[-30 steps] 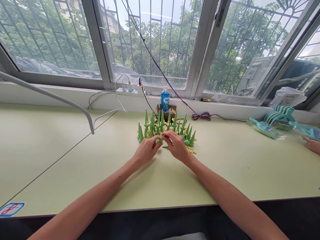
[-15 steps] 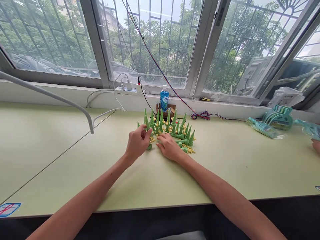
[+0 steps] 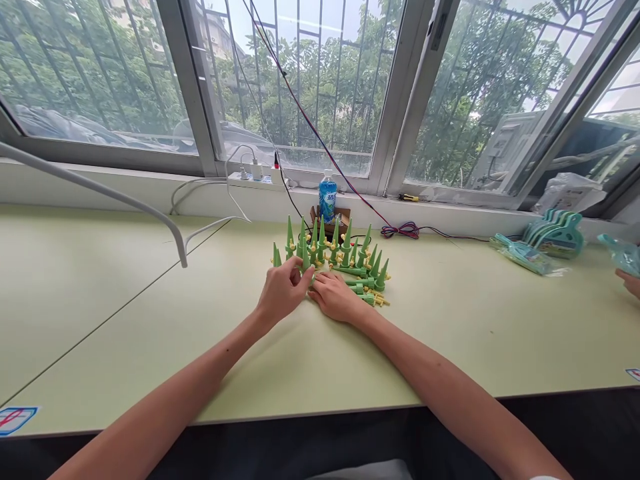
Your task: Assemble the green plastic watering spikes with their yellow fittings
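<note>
Shifted rightward in the head view since half a second ago: left hand [image 3: 283,291], now close beside right hand [image 3: 334,297]. Apparently pinching a green spike [image 3: 305,253] upright between left thumb and fingers, at the near edge of the standing spikes [image 3: 382,275] on the counter [image 3: 450,340]. Right fingers bent low, close together; cannot tell their grip. Best, probably: keep the spike upright, hold low, avoid knocking its neighbours.

Unreadable lettering is marking a blue plastic bottle [image 3: 327,198]; red strokes are crossing a blue-edged white sticker [image 3: 17,420] on the pale-green counter [image 3: 150,347]
</note>
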The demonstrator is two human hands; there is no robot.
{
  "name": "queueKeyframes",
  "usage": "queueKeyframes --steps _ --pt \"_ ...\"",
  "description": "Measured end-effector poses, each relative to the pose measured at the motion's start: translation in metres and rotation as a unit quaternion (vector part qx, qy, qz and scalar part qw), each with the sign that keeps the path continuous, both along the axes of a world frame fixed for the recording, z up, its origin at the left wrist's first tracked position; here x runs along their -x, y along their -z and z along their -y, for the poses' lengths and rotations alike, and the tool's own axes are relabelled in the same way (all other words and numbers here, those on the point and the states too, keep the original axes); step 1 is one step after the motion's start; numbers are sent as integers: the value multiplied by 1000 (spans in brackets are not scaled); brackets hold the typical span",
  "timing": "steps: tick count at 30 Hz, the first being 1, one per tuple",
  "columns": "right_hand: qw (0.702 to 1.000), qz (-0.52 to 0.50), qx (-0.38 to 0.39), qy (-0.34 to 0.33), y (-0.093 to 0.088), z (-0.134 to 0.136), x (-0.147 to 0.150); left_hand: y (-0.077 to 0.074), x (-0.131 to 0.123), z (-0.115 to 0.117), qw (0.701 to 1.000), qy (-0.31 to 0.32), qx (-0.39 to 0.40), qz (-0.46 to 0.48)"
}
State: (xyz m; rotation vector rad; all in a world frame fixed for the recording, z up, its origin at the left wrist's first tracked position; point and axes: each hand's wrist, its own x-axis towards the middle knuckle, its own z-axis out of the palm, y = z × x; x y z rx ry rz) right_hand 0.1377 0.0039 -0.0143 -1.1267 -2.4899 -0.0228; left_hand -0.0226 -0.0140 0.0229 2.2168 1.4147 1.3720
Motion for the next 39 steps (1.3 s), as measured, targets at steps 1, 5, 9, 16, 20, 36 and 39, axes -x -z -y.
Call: queueKeyframes --steps 1,5,9,16,20,36,39 --pt "1000 -7 -4 -1 -1 0 -1 1 0 0 1000 7 9 -10" --pt "998 -55 -13 6 -9 -2 -14 6 -2 0 996 35 55 -68" --pt "995 -87 -5 58 -21 -4 -36 13 -3 -1 987 53 98 -117" --pt "985 10 19 173 -38 -4 -64 19 -1 -2 969 82 140 -184" --pt "976 71 44 199 -42 -2 -69 19 -2 -2 969 78 145 -186" --pt "977 108 99 155 -53 12 -73 16 -5 3 970 92 132 -180" --pt "975 117 105 156 -50 12 -70 15 -6 6 967 103 133 -191"
